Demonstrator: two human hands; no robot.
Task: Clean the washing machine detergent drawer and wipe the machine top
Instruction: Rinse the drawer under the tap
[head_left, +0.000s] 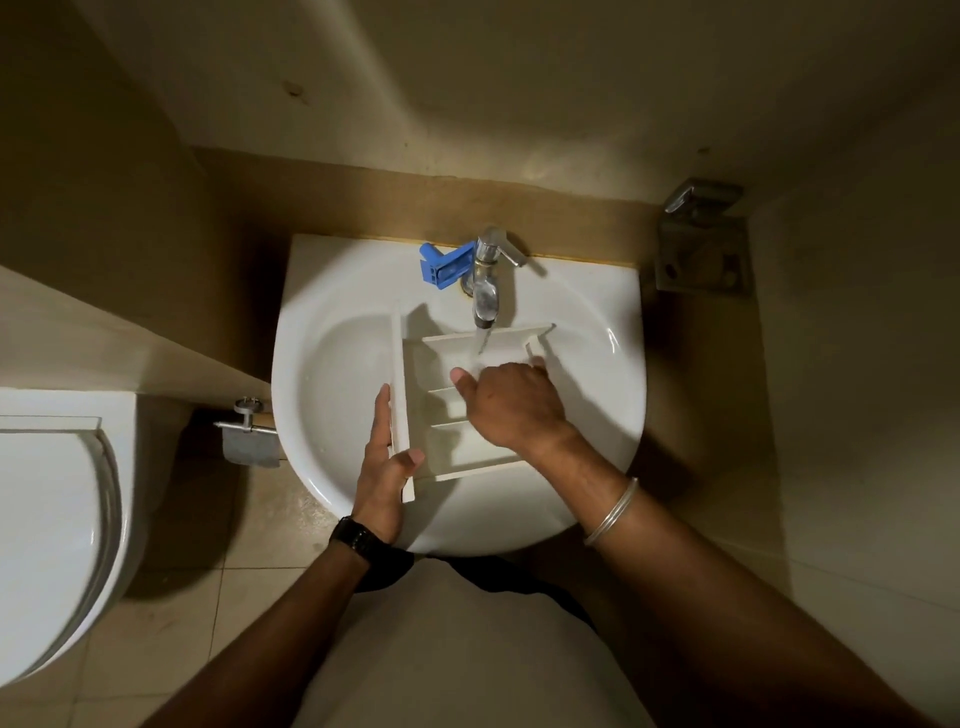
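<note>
Head view: white detergent drawer (457, 410) over the sink (332, 374), under running tap (487, 291). Left hand (387, 467) gripping its front panel; right hand (511, 405) inside, fingers hidden, grip unclear. No legible writing; blue piece (447, 264) unidentifiable.

Glossy white ceramic sink (332, 364), shiny chrome metal tap (488, 291), matt white plastic drawer (467, 452)

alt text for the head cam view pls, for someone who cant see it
Seen from above, a person rinses a white detergent drawer under a running tap in a white sink. The left hand grips the drawer's front panel; the right hand reaches inside it. A blue plastic part lies by the tap, and a toilet stands at left.
</note>
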